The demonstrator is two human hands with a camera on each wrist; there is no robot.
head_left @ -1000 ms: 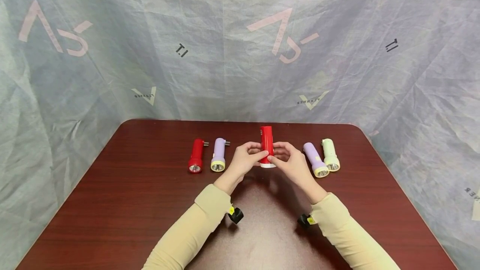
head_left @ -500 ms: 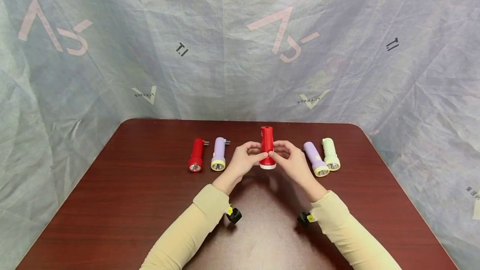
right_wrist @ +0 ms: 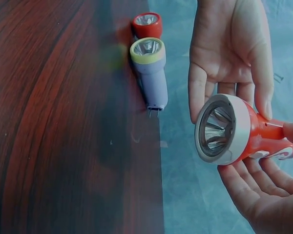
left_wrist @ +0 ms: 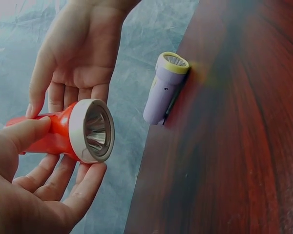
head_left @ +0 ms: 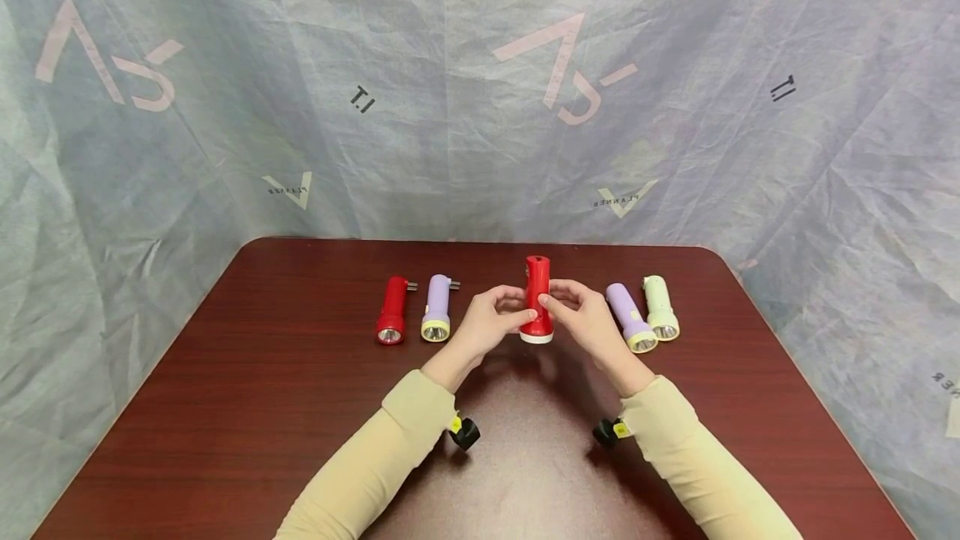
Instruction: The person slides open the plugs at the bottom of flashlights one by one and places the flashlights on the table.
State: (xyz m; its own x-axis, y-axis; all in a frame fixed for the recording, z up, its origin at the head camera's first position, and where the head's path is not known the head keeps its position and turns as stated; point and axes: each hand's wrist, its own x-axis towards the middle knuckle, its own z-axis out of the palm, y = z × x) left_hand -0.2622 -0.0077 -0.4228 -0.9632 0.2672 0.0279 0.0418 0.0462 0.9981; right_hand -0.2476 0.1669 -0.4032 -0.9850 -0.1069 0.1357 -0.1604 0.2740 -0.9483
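Both hands hold one red flashlight [head_left: 537,280] with a white rim, raised over the far middle of the table. Its tail points up and its lens end down toward the person. My left hand [head_left: 482,325] grips it from the left, thumb on the red body and fingers behind. From the right, my right hand [head_left: 587,322] pinches it, its thumb higher than the left one. In the left wrist view the reflector shows inside the white rim [left_wrist: 78,129]. The right wrist view shows a white marking [right_wrist: 285,152] on the red body.
Left of the hands lie a second red flashlight [head_left: 392,311] and a purple one [head_left: 437,308], plug prongs sticking out. On the right, another purple flashlight [head_left: 630,317] lies against a pale green one [head_left: 660,307]. A grey cloth [head_left: 465,148] hangs behind the brown table [head_left: 225,407].
The held red flashlight has tilted and turned slightly, with its tail end now showing and its white rim a little lower. The right thumb has shifted up the body. The other flashlights stay put.
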